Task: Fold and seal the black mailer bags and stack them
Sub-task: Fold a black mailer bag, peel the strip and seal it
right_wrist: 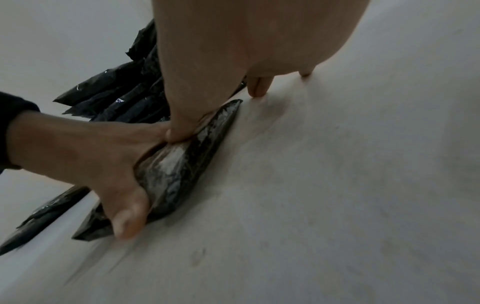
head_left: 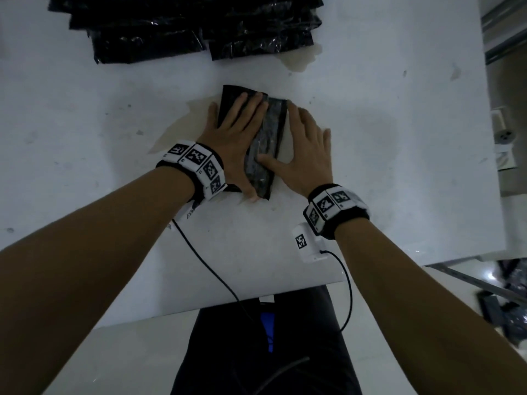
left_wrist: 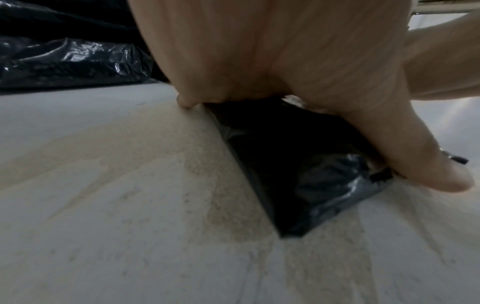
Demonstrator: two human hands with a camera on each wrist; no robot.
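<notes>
A folded black mailer bag [head_left: 266, 143] lies lengthwise on the white table [head_left: 99, 115], also visible as the bag [left_wrist: 298, 181] and the bag [right_wrist: 179, 166] in the wrist views. My left hand [head_left: 233, 129] lies flat on the bag's left half with straight fingers pressing down. My right hand [head_left: 302, 149] rests flat on the table beside the bag's right edge, its thumb pressing on the glossy folded flap. The left hand [right_wrist: 85, 156] shows its thumb at the bag's near end. A stack of black mailer bags [head_left: 182, 24] sits at the table's far edge.
A brownish stain [head_left: 299, 59] marks the table near the stack. Cables [head_left: 205, 266] run from my wrists over the near edge. Right of the table are a metal frame [head_left: 502, 35] and dark items on the floor [head_left: 507, 303].
</notes>
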